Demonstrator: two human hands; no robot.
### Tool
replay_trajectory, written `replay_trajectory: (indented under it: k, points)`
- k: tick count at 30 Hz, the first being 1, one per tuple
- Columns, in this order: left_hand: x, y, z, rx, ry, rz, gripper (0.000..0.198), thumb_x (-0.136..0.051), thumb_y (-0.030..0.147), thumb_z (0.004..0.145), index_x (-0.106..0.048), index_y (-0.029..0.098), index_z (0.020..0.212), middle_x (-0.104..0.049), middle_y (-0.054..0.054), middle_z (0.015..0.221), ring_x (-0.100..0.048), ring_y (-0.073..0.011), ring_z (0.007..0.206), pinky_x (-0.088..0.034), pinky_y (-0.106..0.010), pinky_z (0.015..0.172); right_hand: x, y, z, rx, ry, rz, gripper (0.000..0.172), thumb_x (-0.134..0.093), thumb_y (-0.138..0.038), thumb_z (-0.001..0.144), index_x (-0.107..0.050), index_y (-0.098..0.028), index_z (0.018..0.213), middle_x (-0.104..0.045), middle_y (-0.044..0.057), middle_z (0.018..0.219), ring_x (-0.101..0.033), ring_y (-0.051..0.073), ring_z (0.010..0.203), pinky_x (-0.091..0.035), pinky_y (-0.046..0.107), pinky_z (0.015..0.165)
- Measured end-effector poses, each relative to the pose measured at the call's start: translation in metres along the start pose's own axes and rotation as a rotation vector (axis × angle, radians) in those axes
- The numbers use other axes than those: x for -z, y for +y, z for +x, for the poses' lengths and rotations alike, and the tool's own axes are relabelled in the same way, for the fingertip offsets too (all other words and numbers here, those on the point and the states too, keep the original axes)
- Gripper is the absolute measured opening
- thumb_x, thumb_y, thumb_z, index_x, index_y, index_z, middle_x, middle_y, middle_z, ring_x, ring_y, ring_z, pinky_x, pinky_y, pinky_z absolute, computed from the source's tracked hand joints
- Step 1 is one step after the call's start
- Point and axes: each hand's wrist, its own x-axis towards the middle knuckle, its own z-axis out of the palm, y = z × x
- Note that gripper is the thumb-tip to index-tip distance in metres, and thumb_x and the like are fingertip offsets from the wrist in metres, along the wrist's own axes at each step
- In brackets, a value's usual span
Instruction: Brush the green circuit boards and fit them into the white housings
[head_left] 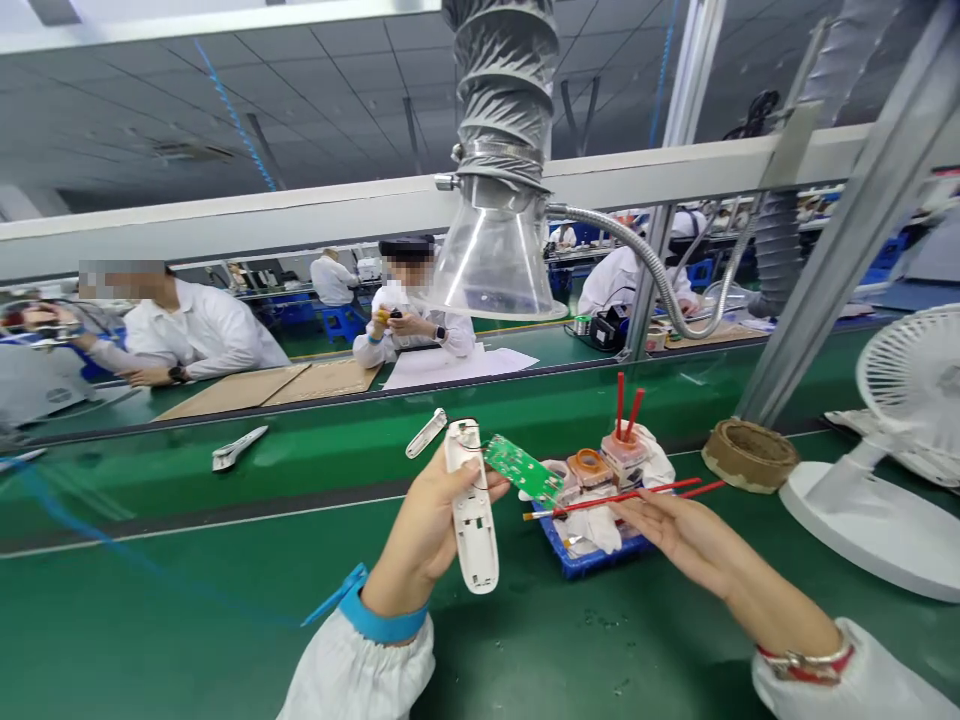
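My left hand (424, 525) is closed around a long white plastic housing (472, 520), its open inner side facing me. A green circuit board (525, 468) juts out to the right of the housing, joined to it by thin dark wires. My right hand (686, 535) reaches over the blue tray (574, 565), fingers stretched out, fingertips at the handle of a red paintbrush (592, 503). Whether they press on it is hard to see. A second red brush lies partly behind that hand. Small jars (590, 468) and white cloth (600, 530) fill the tray.
Two white plastic parts (238, 448) (426, 433) lie on the green ledge. A tape roll (750, 455) and white fan (892, 480) stand right. A clear extraction hood (499, 255) hangs overhead. Co-workers in white coats (199, 330) sit across the bench.
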Motion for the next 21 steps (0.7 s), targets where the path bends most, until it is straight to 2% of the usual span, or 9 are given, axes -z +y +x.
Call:
replay_trajectory:
  k: [3,7,10,13,15,17,19,21]
  points:
    - [-0.001,-0.006,-0.001,-0.006,-0.076,0.017,0.027,-0.070,0.016,0.070,-0.057,0.018,0.093,-0.058,0.003,0.066,-0.062,-0.0129,0.065,-0.053,-0.034,0.078,0.008,-0.011,-0.001,-0.031,-0.002,-0.031,0.015,-0.041,0.003,0.085,-0.050,-0.006,0.093,-0.064,0.022,0.094,-0.065,0.025,0.092,-0.056,0.029,0.084]
    - [-0.004,-0.008,-0.004,0.022,-0.096,0.071,0.038,-0.070,0.020,0.070,-0.057,0.021,0.106,-0.060,0.002,0.077,-0.061,-0.0138,0.068,-0.051,-0.038,0.080,0.019,-0.024,-0.006,-0.056,-0.022,-0.031,0.019,-0.042,0.004,0.083,-0.051,-0.005,0.096,-0.060,0.024,0.106,-0.060,0.026,0.102,-0.053,0.031,0.090]
    - [-0.007,-0.011,-0.008,0.030,-0.116,0.127,0.035,-0.067,0.020,0.072,-0.060,0.022,0.106,-0.062,-0.001,0.091,-0.059,-0.0139,0.072,-0.050,-0.037,0.080,0.023,-0.030,-0.014,-0.067,-0.024,0.003,0.020,-0.041,0.004,0.082,-0.052,-0.005,0.096,-0.059,0.024,0.110,-0.059,0.026,0.105,-0.053,0.031,0.090]
    - [-0.010,-0.017,-0.011,0.008,-0.135,0.157,0.032,-0.065,0.022,0.073,-0.063,0.021,0.106,-0.061,-0.002,0.090,-0.056,-0.0142,0.076,-0.049,-0.035,0.079,0.014,-0.029,-0.026,-0.069,-0.045,0.038,0.022,-0.042,0.000,0.082,-0.054,-0.006,0.099,-0.058,0.022,0.113,-0.058,0.026,0.107,-0.055,0.032,0.088]
    - [-0.012,-0.022,-0.011,-0.016,-0.136,0.157,0.040,-0.065,0.022,0.074,-0.060,0.023,0.114,-0.061,-0.002,0.096,-0.055,-0.0152,0.081,-0.048,-0.031,0.077,0.000,-0.024,-0.035,-0.058,-0.130,0.027,0.024,-0.050,-0.003,0.080,-0.056,-0.008,0.103,-0.057,0.018,0.118,-0.057,0.026,0.108,-0.056,0.034,0.088]
    - [-0.013,-0.026,-0.011,-0.041,-0.124,0.167,0.055,-0.066,0.021,0.073,-0.051,0.024,0.126,-0.061,-0.002,0.098,-0.055,-0.0148,0.081,-0.047,-0.028,0.074,-0.018,-0.017,-0.044,-0.054,-0.275,-0.027,0.031,-0.060,-0.005,0.077,-0.058,-0.010,0.107,-0.055,0.013,0.123,-0.057,0.026,0.108,-0.054,0.033,0.089]
    - [-0.015,-0.029,-0.011,-0.061,-0.107,0.188,0.068,-0.067,0.021,0.073,-0.040,0.024,0.135,-0.062,-0.002,0.091,-0.055,-0.0135,0.076,-0.046,-0.025,0.070,-0.036,-0.010,-0.051,-0.068,-0.421,-0.090,0.031,-0.063,-0.013,0.079,-0.058,-0.013,0.110,-0.058,0.011,0.118,-0.061,0.022,0.101,-0.055,0.028,0.083]
    - [-0.016,-0.030,-0.011,-0.086,-0.097,0.204,0.074,-0.068,0.022,0.073,-0.033,0.023,0.138,-0.063,-0.002,0.087,-0.056,-0.0136,0.074,-0.045,-0.025,0.069,-0.051,-0.005,-0.055,-0.094,-0.564,-0.141,0.028,-0.061,-0.025,0.084,-0.059,-0.015,0.110,-0.063,0.011,0.107,-0.064,0.021,0.093,-0.056,0.031,0.078]
